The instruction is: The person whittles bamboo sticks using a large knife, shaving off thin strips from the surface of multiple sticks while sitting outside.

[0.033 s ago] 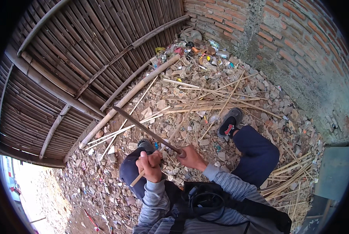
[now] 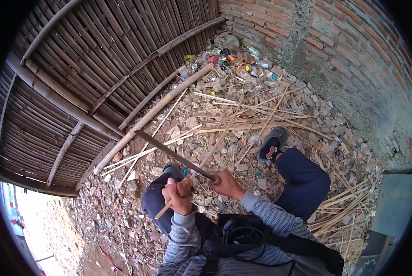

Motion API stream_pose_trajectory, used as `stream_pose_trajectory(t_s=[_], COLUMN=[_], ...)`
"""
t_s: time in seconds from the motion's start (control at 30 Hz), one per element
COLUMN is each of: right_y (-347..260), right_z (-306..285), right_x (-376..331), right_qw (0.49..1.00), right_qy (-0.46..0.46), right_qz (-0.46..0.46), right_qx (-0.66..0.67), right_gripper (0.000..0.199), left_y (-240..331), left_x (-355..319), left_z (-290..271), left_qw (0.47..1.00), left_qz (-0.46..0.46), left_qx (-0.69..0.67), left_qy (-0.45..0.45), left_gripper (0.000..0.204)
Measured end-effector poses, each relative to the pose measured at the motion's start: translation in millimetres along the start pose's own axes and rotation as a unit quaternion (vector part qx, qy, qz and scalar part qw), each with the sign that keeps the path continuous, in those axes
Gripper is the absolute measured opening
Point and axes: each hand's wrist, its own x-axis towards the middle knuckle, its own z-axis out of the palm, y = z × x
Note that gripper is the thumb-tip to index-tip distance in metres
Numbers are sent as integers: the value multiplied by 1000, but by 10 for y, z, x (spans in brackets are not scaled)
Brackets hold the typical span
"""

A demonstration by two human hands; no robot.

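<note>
- Rubble covers the ground through the middle of the frame, with a bamboo wall at upper left and a brick wall at upper right.
- Very little differs from the picture just before: the tip of the long blade, left of centre, sits slightly lower, while both hands keep nearly the same places.
- So small a shift suggests, as a judgement, a slight tilt of the blade, with the handling of the strip at much the same stage.
- Below centre, the person's left hand is closed around a pale bamboo strip, whose near end pokes out toward the lower left.
- Just beside it, the right hand grips the blade's handle, the blade pointing to upper left.
- Blade and strip cross between the 2 hands; whether they touch cannot be told.
- Loose strips lie above centre, and a bundle of strips lies at lower right.
- 1 thick pole slants along the foot of the bamboo wall.
- 2 dark shoes stand on the rubble, well apart.
</note>
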Motion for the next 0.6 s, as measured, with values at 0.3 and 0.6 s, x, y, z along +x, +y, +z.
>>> stream_pose_trajectory(t_s=[0.3, 0.6], right_y=[1831, 640], right_z=[-338, -198], right_x=[521, 12], right_qw=[947, 863], right_qy=[188, 74], right_qz=[244, 226], right_qx=[89, 446], right_gripper=[32, 28], left_y=[13, 74], left_x=[-21, -75], left_z=[78, 10], left_qw=[994, 993], left_qz=[-21, -9], left_qx=[11, 20], left_qy=[-110, -119], left_gripper=[63, 62])
